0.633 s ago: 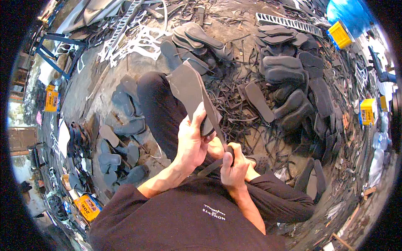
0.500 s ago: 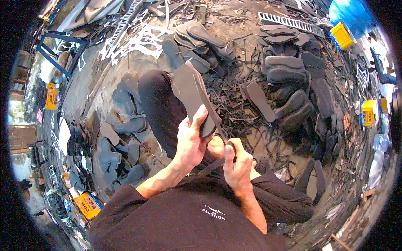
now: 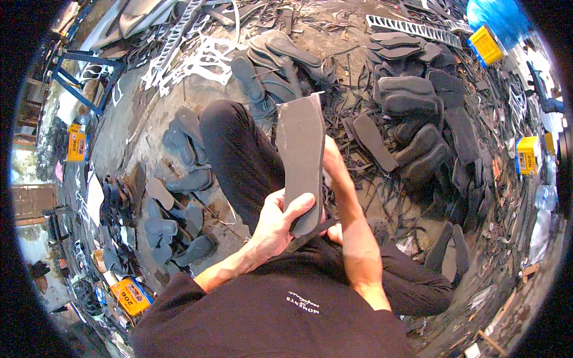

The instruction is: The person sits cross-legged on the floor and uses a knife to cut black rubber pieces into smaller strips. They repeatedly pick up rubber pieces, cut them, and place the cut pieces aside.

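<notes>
A grey foam shoe sole [image 3: 302,158] is held up in front of me, its rounded end toward my body. My left hand [image 3: 277,219] is closed on that near end, thumb pressed over its face. A thin pale edge sticks out at its far end. My right hand [image 3: 332,156] is along the far right edge of the sole, partly behind it. The sole hides its fingers and anything in them. Beneath the near end, a dark strip crosses by my lap; its full shape is hidden.
Stacked dark soles [image 3: 412,98] lie at the right, and grey soles [image 3: 280,51] are heaped ahead. More soles [image 3: 185,134] lie left of my bent knee [image 3: 230,149]. Dark offcuts litter the ground; white cut-out webbing [image 3: 209,62] is at the far left. Yellow boxes [image 3: 130,295] stand around.
My right hand has moved from the sole's near end up to its far right side. The sole has turned more upright and shifted slightly right and nearer, with my left hand still gripping it.
</notes>
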